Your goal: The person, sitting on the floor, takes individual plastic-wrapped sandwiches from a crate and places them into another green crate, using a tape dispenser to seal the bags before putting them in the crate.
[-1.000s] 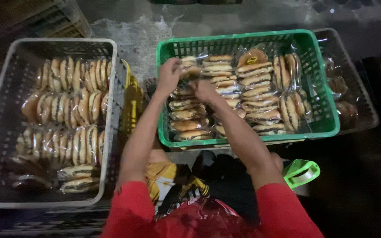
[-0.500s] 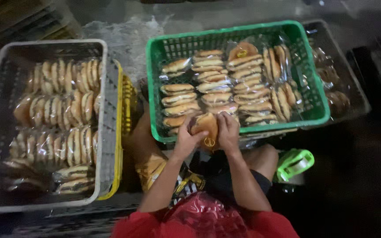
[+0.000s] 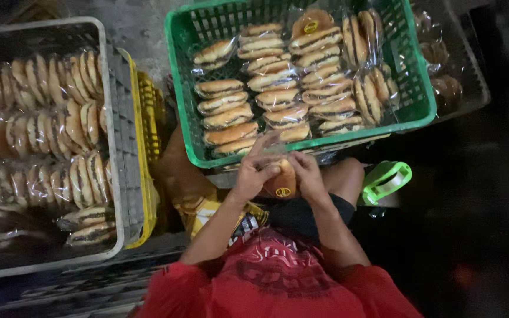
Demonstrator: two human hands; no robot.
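Nearest: red shirt (image 3: 278,282), filling the bottom edge; 2 bare forearms rise from it and meet above the lap.

Open room: a narrow gap between the hands and the near rim of the green crate (image 3: 204,162); dark bare floor to the right, well apart from the crates. A green tape dispenser (image 3: 386,179) sits just beside the right knee.

Left hand (image 3: 254,174): fingers curled, pinching the clear wrap of a packaged bun (image 3: 282,179); a flap of wrap stands up above the fingertips.

Right hand (image 3: 306,174): fingers closed on the other side of the same bun, thumb on its top.

Packaged bun: round, brown, with a small yellow sticker, held between both hands over the lap, just short of the green crate.

Left side: grey crate (image 3: 113,147), packed with wrapped filled buns on edge, seated in a yellow crate (image 3: 148,118).

Farther: green crate holds roughly 4 rows of wrapped filled buns. Behind it, right, a grey crate (image 3: 472,88) with darker buns, partly hidden.

Surface: dim concrete floor (image 3: 136,26).
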